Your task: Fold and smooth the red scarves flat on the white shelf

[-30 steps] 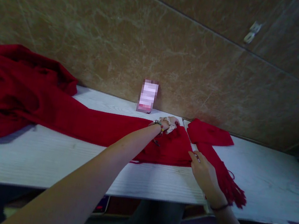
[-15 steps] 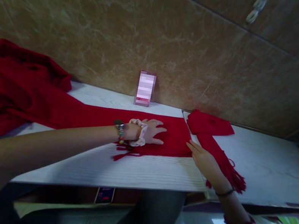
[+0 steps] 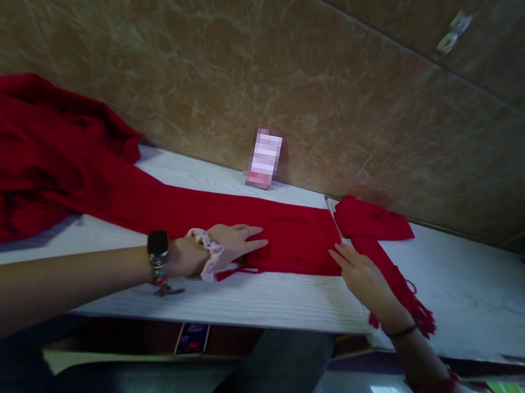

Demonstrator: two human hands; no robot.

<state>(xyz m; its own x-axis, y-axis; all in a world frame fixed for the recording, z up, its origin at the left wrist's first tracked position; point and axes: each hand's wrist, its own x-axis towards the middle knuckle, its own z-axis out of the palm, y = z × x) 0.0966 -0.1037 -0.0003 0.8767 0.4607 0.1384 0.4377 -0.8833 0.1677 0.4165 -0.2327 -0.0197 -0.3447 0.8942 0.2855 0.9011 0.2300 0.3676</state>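
Observation:
A long red scarf (image 3: 296, 236) lies flat along the white tabletop, its left part running into a bunched red heap (image 3: 34, 163). My left hand (image 3: 232, 244) rests on the scarf near its front edge, fingers spread, beside a red tassel (image 3: 239, 274). At the scarf's folded right end, my right hand (image 3: 360, 278) lies with its fingers stretched out and the fingertips touching the edge. Just beyond it is another folded red scarf (image 3: 374, 222), with a fringed end (image 3: 417, 315) reaching toward the front of the table.
A blurred pink and white upright item (image 3: 265, 160) stands against the brown marbled wall (image 3: 203, 71). Below the white tabletop (image 3: 470, 287), a phone (image 3: 193, 339) lies on a lower ledge. My knee (image 3: 286, 377) is under the front edge.
My left hand has slid left and toward the front edge of the scarf, over the tassel. My right hand stays at the folded end. The view has shifted slightly.

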